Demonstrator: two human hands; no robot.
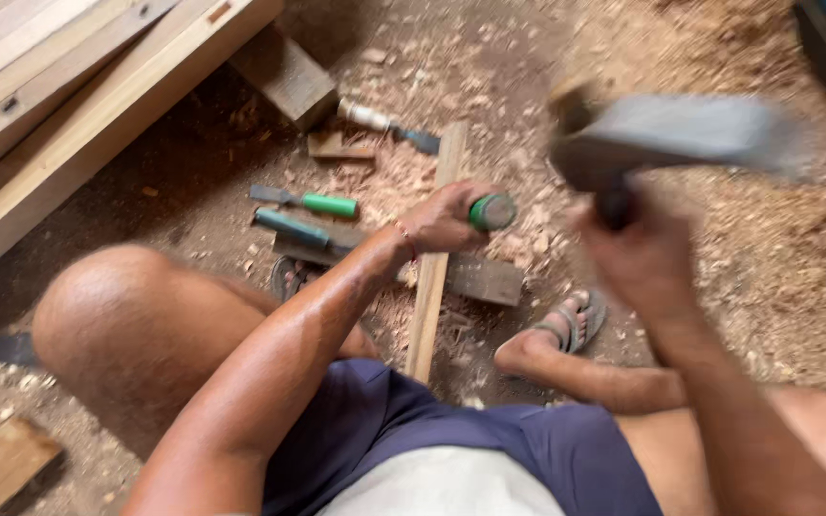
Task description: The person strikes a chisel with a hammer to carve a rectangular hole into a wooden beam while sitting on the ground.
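Sawdust and wood chips cover the ground (719,239) where a person sits low, knees spread, seen from above. The left hand (442,220) is wrapped tight around the green-handled chisel (491,211), fingers closed on it, holding it upright over a narrow wooden strip (432,277). The strip runs away from the person, between the legs, and lies across a dark flat board (485,279).

The right hand (638,253) is fisted around the dark handle of a hammer (671,139), raised above and to the right of the chisel. The hammer's head is blurred with motion, so its exact shape is unclear.

To the left of the strip, on the ground, lie two more chisels: one with a bright green handle (310,201) and, just beside it, one with a darker teal handle (291,227). Farther off, near a wooden block (284,75), lies a pale-handled chisel (389,124). Long planks (69,105) are stacked at the upper left. The right foot wears a sandal (576,325), planted beside the dark board.
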